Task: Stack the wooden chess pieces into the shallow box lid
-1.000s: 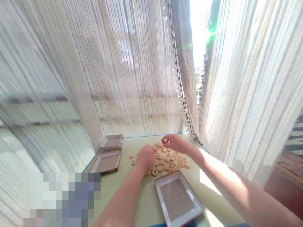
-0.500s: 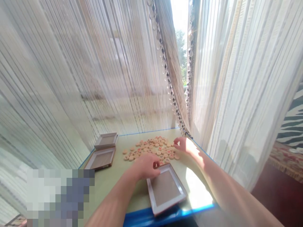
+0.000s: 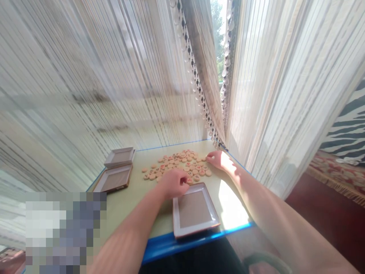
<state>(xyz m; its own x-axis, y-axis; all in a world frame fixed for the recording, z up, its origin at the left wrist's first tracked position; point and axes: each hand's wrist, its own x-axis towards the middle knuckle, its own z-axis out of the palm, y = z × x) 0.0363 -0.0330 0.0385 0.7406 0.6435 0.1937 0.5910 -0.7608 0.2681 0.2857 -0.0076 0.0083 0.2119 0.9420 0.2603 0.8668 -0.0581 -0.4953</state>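
Observation:
Many round wooden Chinese chess pieces with red and black characters lie in a loose pile on the pale green table. My left hand is curled closed between the pile and the upper left corner of a shallow white-lined tray; what it holds, if anything, is hidden. At the pile's right edge, my right hand pinches with thumb and finger at a piece that is mostly covered. The near tray has a grey-brown bottom and a brown outer edge, and no pieces show inside it.
Two similar trays, a farther one and a nearer one, sit at the table's left side. A blue edge borders the table. Striped sheer curtains hang behind and at the right. A blurred patch covers the lower left.
The view has tilted and shifted, so the table stands higher in the picture. My left hand's thumb has drawn in from over the tray. My right hand stays at the pile's right edge.

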